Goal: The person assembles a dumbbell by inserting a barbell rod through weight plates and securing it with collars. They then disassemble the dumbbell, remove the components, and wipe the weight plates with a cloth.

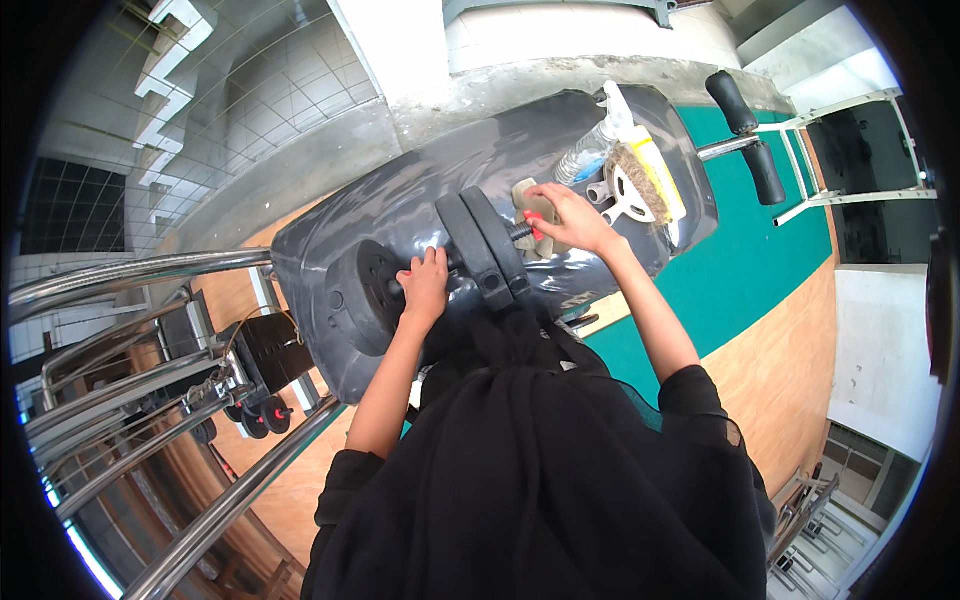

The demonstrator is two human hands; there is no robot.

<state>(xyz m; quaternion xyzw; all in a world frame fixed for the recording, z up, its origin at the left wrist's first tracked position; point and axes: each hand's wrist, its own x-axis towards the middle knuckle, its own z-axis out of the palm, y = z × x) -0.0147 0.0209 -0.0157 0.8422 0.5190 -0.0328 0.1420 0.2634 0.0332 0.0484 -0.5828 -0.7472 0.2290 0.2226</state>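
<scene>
"Since the dumbbell [483, 245] lies on the bench [410, 180], toward its left end, what keeps it from rolling?"

"Probably the left hand [425, 290]: its fingers are bent closed over the bar [456, 268], between the two sets of plates [350, 300]. The plates seem to prop the bar up, which would leave room for a grip."

"And the right hand [572, 216]?"

"Half open at the bar's threaded end, with the thumb touching the red nut [539, 227]. I cannot tell how firmly it pinches. Coming from outside the plates, it likely meets the nut with nothing in its way."

"What lies around them?"

"A pale cloth [521, 193] by the right fingertips, then a bottle [585, 158] and a brush [632, 190] toward the bench's right end, presumably set there to stay clear of the plates. Shiny, creased plastic covers the bench, perhaps to guard the padding."

"And the room?"

"Black rollers [733, 100] past that right end, metal rails [150, 280] off to the left, green mat [720, 260] and wood-look floor [775, 345] below, grey tiles [290, 110] at the upper left."
</scene>
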